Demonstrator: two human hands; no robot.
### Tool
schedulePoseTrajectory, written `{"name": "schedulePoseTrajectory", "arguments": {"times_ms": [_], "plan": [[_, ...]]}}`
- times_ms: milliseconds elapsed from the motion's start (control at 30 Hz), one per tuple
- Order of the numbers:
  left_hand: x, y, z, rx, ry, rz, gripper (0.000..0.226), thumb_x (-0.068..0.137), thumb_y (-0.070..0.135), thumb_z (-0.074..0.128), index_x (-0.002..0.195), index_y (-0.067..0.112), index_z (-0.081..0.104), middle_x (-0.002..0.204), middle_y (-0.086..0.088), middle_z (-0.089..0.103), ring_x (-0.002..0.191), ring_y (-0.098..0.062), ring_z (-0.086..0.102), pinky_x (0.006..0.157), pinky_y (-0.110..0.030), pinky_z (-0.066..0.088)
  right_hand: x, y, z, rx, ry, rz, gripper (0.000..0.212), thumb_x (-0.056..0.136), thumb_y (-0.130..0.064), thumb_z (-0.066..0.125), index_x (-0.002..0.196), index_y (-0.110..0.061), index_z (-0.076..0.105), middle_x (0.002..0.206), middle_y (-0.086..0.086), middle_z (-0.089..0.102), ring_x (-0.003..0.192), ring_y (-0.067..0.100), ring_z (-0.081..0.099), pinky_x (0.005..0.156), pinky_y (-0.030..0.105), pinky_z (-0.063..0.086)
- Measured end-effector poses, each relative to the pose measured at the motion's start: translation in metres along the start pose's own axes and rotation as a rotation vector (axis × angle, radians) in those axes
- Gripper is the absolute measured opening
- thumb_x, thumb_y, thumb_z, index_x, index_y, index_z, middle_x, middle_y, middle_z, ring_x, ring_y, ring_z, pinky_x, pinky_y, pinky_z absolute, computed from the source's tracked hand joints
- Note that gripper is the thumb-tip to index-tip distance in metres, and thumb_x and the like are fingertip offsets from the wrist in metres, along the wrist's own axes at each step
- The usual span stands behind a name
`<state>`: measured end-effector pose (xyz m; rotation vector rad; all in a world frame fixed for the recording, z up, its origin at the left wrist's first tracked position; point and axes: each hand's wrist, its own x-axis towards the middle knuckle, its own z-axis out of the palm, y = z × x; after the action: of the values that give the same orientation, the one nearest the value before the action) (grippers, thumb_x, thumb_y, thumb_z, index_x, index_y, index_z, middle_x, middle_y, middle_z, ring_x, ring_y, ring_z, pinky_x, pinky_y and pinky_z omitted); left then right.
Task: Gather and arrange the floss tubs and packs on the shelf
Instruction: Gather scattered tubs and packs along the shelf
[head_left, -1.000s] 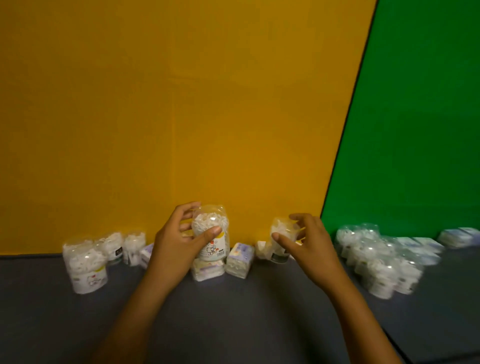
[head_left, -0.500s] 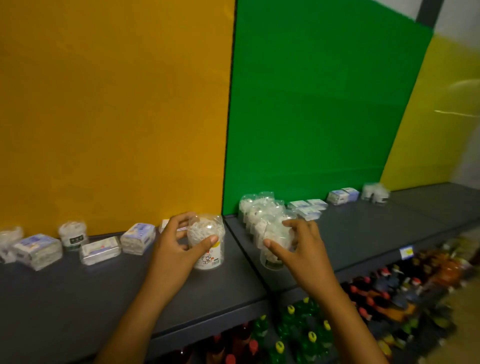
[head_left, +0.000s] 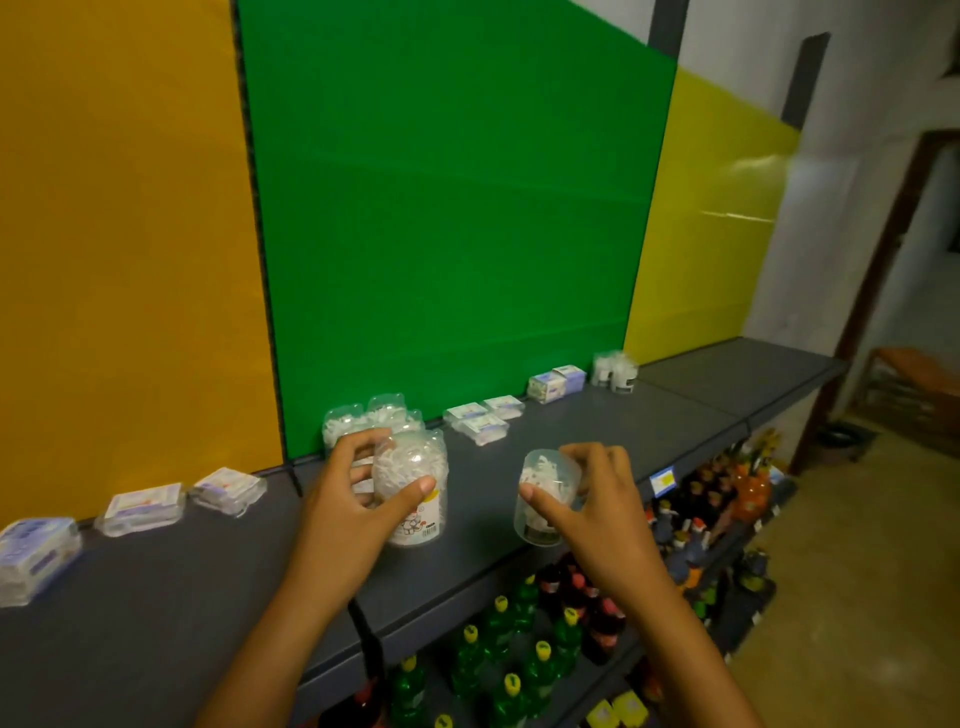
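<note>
Two clear floss tubs were held above the grey shelf (head_left: 156, 597) near frame centre, the left hand (head_left: 353, 499) curled round the larger tub (head_left: 415, 488), the right hand (head_left: 587, 499) pinching the smaller tub (head_left: 545, 499), apparently bound for the cluster of tubs (head_left: 374, 415) behind.

A: What's worn on the arms?
B: Nothing visible. Both forearms bare up to the bottom edge of the frame, no sleeves or cuffs in view.
A: Hands?
B: Left hand (head_left: 358, 499) & right hand (head_left: 597, 501) both bare, no gloves. No rings, watch or bands that I can make out, tho it's dim & a bit blurry.
A: Nails?
B: Short, unpainted as far as I can tell.
</note>
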<state>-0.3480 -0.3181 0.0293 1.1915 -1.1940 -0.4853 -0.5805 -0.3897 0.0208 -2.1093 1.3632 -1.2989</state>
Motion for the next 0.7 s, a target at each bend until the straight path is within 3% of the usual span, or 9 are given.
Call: {"name": "schedulePoseTrajectory", "arguments": {"times_ms": [100, 200, 333, 500, 700], "plan": [[0.024, -0.011, 0.030, -0.004, -0.013, 0.005, 0.060, 0.061, 0.038, 0.080, 0.115, 0.031, 0.055, 0.120, 0.014, 0.059, 0.105, -0.009, 0.062, 0.082, -0.032, 0.057, 0.024, 0.024, -0.009, -0.022, 0.019, 0.004, 0.051, 0.078, -0.052, 0.072, 0.115, -0.026, 0.049, 0.110, -0.007, 0.039, 0.096, 0.008, 0.051, 0.075, 0.015, 0.040], [0.051, -0.020, 0.061, -0.006, -0.014, 0.021, 0.060, 0.063, 0.038, 0.080, 0.117, 0.032, 0.055, 0.121, 0.016, 0.058, 0.108, -0.009, 0.060, 0.085, -0.033, 0.055, 0.054, 0.047, -0.015, -0.047, 0.023, 0.009, 0.050, 0.078, -0.052, 0.073, 0.113, -0.027, 0.049, 0.110, -0.007, 0.039, 0.096, 0.009, 0.051, 0.073, 0.012, 0.038], [0.091, -0.026, 0.097, -0.023, -0.012, 0.021, 0.057, 0.070, 0.029, 0.080, 0.120, 0.030, 0.054, 0.119, 0.012, 0.061, 0.105, -0.008, 0.062, 0.085, -0.032, 0.055, 0.103, 0.073, -0.020, -0.082, 0.020, -0.013, 0.050, 0.077, -0.053, 0.073, 0.114, -0.027, 0.049, 0.110, -0.008, 0.039, 0.098, 0.009, 0.051, 0.080, 0.020, 0.041], [0.134, -0.044, 0.129, -0.023, 0.006, 0.009, 0.057, 0.065, 0.040, 0.080, 0.116, 0.037, 0.054, 0.117, 0.016, 0.062, 0.102, -0.008, 0.065, 0.086, -0.040, 0.057, 0.154, 0.106, -0.016, -0.093, 0.008, -0.029, 0.052, 0.078, -0.055, 0.071, 0.115, -0.026, 0.049, 0.110, -0.008, 0.038, 0.099, 0.010, 0.050, 0.084, 0.027, 0.047], [0.157, -0.059, 0.158, 0.048, 0.050, -0.016, 0.063, 0.062, 0.045, 0.078, 0.119, 0.034, 0.054, 0.120, 0.018, 0.059, 0.104, -0.008, 0.063, 0.087, -0.040, 0.056, 0.191, 0.142, -0.006, -0.043, -0.043, -0.050, 0.052, 0.078, -0.053, 0.071, 0.116, -0.024, 0.050, 0.110, -0.006, 0.039, 0.102, 0.012, 0.050, 0.083, 0.024, 0.044]]}}
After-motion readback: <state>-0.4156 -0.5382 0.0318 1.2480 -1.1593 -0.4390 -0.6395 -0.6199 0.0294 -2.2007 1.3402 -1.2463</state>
